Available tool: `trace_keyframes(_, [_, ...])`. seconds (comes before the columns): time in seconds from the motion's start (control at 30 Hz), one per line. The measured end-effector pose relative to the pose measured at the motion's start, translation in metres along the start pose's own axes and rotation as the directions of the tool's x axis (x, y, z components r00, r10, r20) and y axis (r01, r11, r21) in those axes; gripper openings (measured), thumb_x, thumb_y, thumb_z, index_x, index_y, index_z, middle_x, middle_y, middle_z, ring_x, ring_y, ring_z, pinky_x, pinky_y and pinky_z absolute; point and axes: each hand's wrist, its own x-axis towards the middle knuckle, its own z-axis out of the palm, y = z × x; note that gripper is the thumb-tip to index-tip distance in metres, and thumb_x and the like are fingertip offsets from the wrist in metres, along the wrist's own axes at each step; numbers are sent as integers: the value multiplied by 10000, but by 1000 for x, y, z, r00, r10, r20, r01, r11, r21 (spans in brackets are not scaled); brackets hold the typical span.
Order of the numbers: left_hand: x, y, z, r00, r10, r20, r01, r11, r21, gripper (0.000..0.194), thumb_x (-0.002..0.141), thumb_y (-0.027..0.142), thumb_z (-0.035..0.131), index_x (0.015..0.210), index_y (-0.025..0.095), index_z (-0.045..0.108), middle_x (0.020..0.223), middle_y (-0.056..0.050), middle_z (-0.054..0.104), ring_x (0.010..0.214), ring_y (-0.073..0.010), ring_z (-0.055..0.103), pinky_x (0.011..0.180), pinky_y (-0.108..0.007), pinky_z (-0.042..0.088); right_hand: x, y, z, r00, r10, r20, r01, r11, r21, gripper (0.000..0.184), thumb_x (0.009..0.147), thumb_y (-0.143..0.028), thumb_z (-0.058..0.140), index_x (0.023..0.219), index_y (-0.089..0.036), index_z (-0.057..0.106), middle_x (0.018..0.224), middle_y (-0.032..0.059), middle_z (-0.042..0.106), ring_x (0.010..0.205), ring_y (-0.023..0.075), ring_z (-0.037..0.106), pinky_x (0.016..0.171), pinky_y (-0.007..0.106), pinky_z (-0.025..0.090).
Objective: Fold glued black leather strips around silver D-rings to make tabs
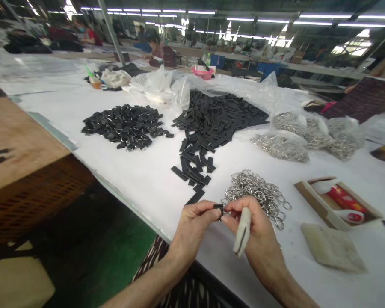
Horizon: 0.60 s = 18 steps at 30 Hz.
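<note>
My left hand [192, 226] pinches a short black strip [218, 211], folded over, between thumb and fingertips. At the strip's right edge my right hand [259, 231] is closed in a pinch; a thin bit of metal, seemingly a ring, shows at its fingertips, mostly hidden. An off-white finger wrap [243, 233] covers one finger of this hand. Just beyond the hands lies a heap of loose metal rings [256, 192]. Flat black strips [218, 117] spread from a large pile toward my left hand. Farther left is a heap of folded black pieces with metal rings [125, 124].
Clear bags of metal rings [282, 145] lie at the right. Nearer are an open cardboard box [321, 209] with a red packet and a pale block [333, 248]. Behind the piles stand a glue bottle [94, 80] and a pink basket [202, 73]. The white table's edge [125, 196] runs along the left.
</note>
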Motion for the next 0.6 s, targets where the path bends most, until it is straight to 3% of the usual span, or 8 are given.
trace_keyframes(0.13, [-9, -11, -8, 1000, -15, -24, 14, 999, -36, 107, 708, 229, 687, 643, 145, 692, 572, 14, 623, 557, -85, 522, 586, -193, 397, -10, 0, 10, 1000, -28, 7, 28, 1000, 13, 106, 792, -278, 597, 821, -230, 507, 748, -35, 574, 641, 128, 512, 567, 237, 412])
trace_keyframes(0.3, [-14, -20, -13, 996, -64, 59, 69, 993, -96, 121, 706, 239, 671, 631, 144, 668, 526, 13, 600, 459, -100, 524, 526, -228, 424, -21, -7, 12, 1000, -10, 4, 10, 1000, 12, 100, 792, -233, 579, 765, -224, 482, 667, -54, 548, 569, 106, 503, 527, 212, 404])
trace_keyframes(0.6, [-26, -21, -17, 990, -56, 131, 63, 997, -52, 144, 743, 215, 637, 629, 129, 653, 557, 1, 609, 489, -98, 548, 557, -227, 430, -35, -12, 15, 998, 36, -43, -36, 999, 8, 122, 772, -226, 581, 737, -218, 464, 650, -52, 568, 552, 109, 534, 520, 220, 412])
